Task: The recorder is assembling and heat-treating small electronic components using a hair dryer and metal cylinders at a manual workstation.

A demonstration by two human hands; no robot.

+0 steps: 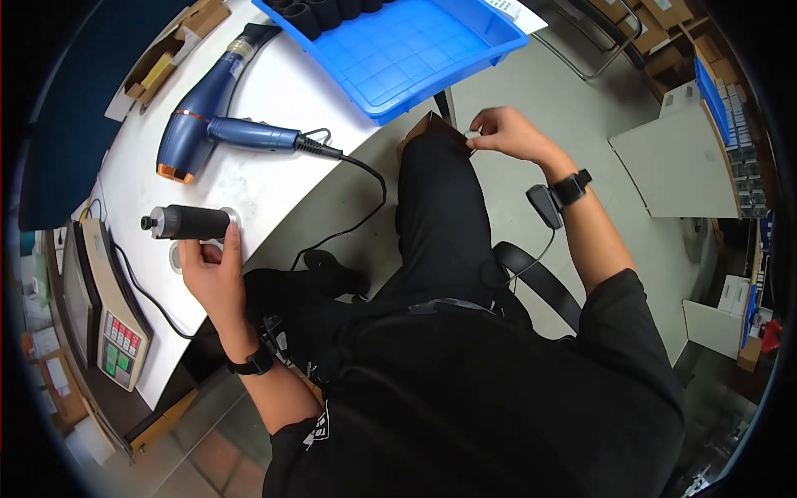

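My left hand (213,270) is closed on a black foam-covered cylinder (195,222) with silver metal ends and a small black knob at its left tip. It is held level at the white table (274,195), thumb and fingertips on its near side. Partly behind the fingers, a round grey rim (175,256) shows on the table. Out to the right, above my knee, my right hand (510,133) has thumb and fingers pinched on a small whitish piece (472,135), too small to name. Closest to the cylinder lies a blue hair dryer (199,124).
A blue plastic tray (390,104) with several black foam tubes (320,15) overhangs the table's far edge. The dryer's black cord (365,166) drops off the table. At left stands a scale with a keypad (120,340); an open cardboard box (170,62) sits far left.
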